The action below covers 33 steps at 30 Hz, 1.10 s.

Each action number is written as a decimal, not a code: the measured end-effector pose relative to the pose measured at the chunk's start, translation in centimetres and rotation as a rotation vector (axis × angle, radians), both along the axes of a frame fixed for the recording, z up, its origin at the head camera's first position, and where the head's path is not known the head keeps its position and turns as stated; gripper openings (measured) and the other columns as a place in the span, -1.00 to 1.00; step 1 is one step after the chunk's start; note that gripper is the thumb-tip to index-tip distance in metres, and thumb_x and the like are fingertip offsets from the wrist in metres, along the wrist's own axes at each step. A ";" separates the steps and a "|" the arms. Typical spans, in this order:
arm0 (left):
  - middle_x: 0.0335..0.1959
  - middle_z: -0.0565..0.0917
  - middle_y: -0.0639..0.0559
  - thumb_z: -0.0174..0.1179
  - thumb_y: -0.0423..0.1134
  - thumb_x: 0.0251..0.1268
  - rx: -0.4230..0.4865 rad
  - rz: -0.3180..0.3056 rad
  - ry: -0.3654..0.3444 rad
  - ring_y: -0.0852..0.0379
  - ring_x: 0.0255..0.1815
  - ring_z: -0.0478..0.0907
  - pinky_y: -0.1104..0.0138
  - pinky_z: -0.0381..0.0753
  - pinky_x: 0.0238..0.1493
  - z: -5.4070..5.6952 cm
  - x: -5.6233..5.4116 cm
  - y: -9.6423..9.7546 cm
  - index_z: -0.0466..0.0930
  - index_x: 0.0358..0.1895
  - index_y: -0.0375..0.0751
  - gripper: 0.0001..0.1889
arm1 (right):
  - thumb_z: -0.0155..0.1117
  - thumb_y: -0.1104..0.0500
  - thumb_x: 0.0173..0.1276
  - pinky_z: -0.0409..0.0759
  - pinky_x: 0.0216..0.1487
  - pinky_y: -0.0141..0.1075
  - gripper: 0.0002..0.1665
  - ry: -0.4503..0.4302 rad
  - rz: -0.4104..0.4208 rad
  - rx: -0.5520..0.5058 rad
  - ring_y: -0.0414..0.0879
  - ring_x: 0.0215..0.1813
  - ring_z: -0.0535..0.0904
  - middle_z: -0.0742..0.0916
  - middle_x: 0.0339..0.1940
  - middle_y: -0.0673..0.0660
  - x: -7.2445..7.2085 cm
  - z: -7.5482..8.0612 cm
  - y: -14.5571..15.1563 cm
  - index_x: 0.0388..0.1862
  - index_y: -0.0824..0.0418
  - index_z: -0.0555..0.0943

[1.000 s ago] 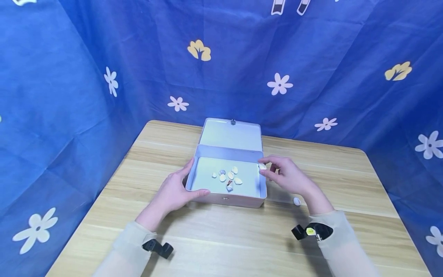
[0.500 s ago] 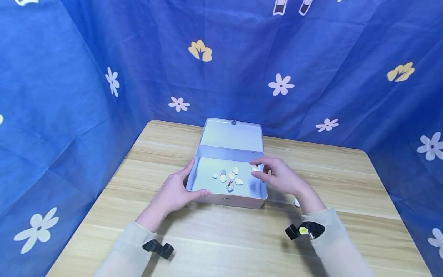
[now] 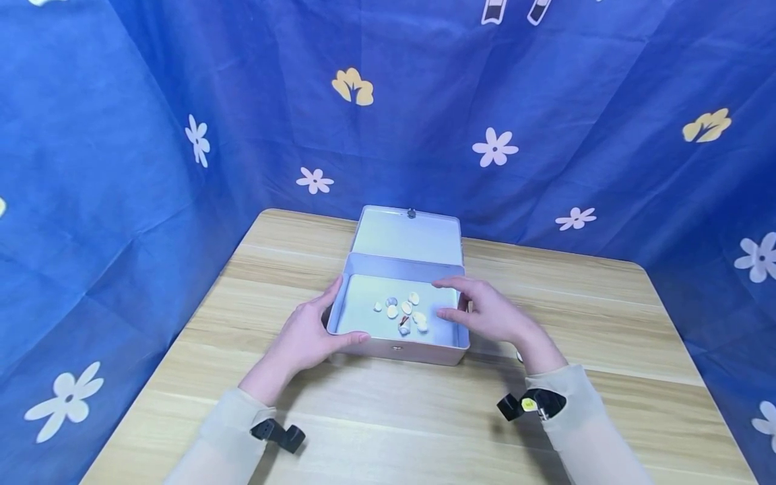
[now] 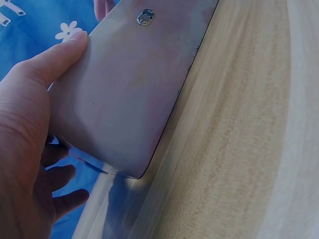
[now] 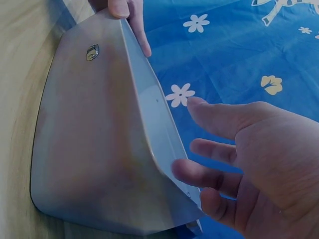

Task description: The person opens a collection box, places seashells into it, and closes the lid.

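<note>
A pale metal box [image 3: 370,346] stands on the table with its hinged lid [image 3: 407,236] tipped back. Several small white seashells [image 3: 407,308] lie on the floor of the box, one of them a spiral shell [image 3: 404,326] with a brown mark. My left hand [image 3: 308,333] holds the box at its front left corner, thumb on the front rim and forefinger along the left side. Over the right end of the box, my right hand [image 3: 488,311] has thumb and fingers spread apart with nothing between them. A pale shell [image 3: 422,327] lies just left of its thumb.
One more white shell [image 3: 519,356] sits on the wooden table [image 3: 388,411], partly covered by my right wrist. A latch [image 5: 92,52] shows on the front wall of the box. Blue patterned cloth [image 3: 418,135] hangs behind the table and at its sides.
My right hand has moved left over the box with a shell and let it go. That shell now lies among the others. The left hand has stayed at the box.
</note>
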State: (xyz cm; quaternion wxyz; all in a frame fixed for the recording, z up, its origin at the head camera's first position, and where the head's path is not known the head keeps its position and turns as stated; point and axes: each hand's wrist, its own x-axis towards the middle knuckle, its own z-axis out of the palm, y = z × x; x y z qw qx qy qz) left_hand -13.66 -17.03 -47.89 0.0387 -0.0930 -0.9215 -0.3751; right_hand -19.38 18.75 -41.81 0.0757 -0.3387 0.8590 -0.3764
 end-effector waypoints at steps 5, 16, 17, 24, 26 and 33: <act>0.61 0.30 -0.18 0.55 0.47 -0.08 -0.008 0.007 -0.009 -0.23 0.57 0.31 -0.14 0.33 0.52 -0.2 -0.1 0.0 0.07 0.73 -0.09 0.35 | 0.53 0.14 0.43 0.58 -0.41 -0.29 -0.40 -0.006 -0.002 -0.013 -0.14 -0.37 0.59 0.72 0.18 0.05 0.1 0.2 0.4 0.42 0.19 0.62; 0.61 0.30 -0.17 0.54 0.47 -0.06 -0.018 0.008 -0.015 -0.22 0.56 0.31 -0.14 0.35 0.51 -0.3 0.0 0.0 0.05 0.73 -0.05 0.34 | 0.53 0.16 0.43 0.60 -0.37 -0.27 -0.44 0.009 0.000 -0.037 -0.11 -0.32 0.61 0.72 0.13 0.05 0.4 0.2 1.2 0.37 0.20 0.65; 0.61 0.30 -0.17 0.54 0.47 -0.06 -0.018 0.009 -0.017 -0.22 0.56 0.31 -0.14 0.35 0.50 -0.3 0.0 0.0 0.04 0.73 -0.05 0.34 | 0.53 0.17 0.43 0.59 -0.36 -0.27 -0.45 0.014 -0.002 -0.041 -0.12 -0.32 0.61 0.72 0.13 0.06 0.4 0.1 1.4 0.36 0.20 0.65; 0.60 0.32 -0.16 0.53 0.50 -0.08 -0.006 0.003 -0.020 -0.22 0.56 0.32 -0.14 0.36 0.50 -0.3 0.0 0.1 0.03 0.74 0.00 0.35 | 0.52 0.24 0.42 0.60 -0.43 -0.26 -0.49 0.064 -0.017 -0.092 -0.14 -0.38 0.61 0.72 0.22 0.15 0.6 0.1 3.4 0.32 0.22 0.67; 0.60 0.33 -0.16 0.52 0.52 -0.10 0.000 0.002 -0.019 -0.21 0.55 0.33 -0.14 0.36 0.50 -0.3 0.0 0.1 0.04 0.74 -0.01 0.36 | 0.52 0.24 0.42 0.60 -0.45 -0.27 -0.51 0.084 -0.025 -0.092 -0.15 -0.40 0.61 0.73 0.21 0.14 0.8 0.0 4.0 0.31 0.20 0.68; 0.58 0.34 -0.19 0.49 0.55 -0.11 0.004 0.004 -0.010 -0.21 0.55 0.34 -0.12 0.34 0.51 -0.4 0.0 0.0 0.07 0.73 -0.06 0.37 | 0.53 0.21 0.42 0.60 -0.49 -0.26 -0.51 0.111 -0.069 -0.073 -0.16 -0.40 0.62 0.73 0.22 0.10 1.4 0.0 5.8 0.30 0.17 0.68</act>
